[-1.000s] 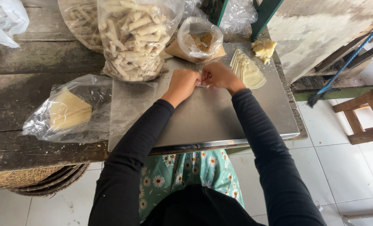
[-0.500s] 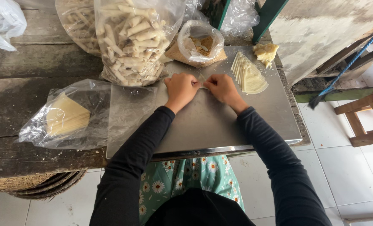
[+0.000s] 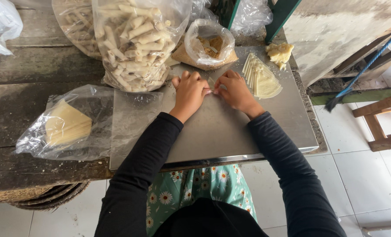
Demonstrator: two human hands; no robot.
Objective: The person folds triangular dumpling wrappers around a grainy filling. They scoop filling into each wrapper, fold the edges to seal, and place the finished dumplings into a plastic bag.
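Wrapper (image 3: pixel 211 90), thin pale sheet mostly hidden between the hands on the metal board (image 3: pixel 230 131), left hand (image 3: pixel 190 92) curled knuckles-up pinching its edge, right hand (image 3: pixel 235 91) likewise closed on it, fingertips nearly touching, wrapper stack (image 3: pixel 260 79) just right.
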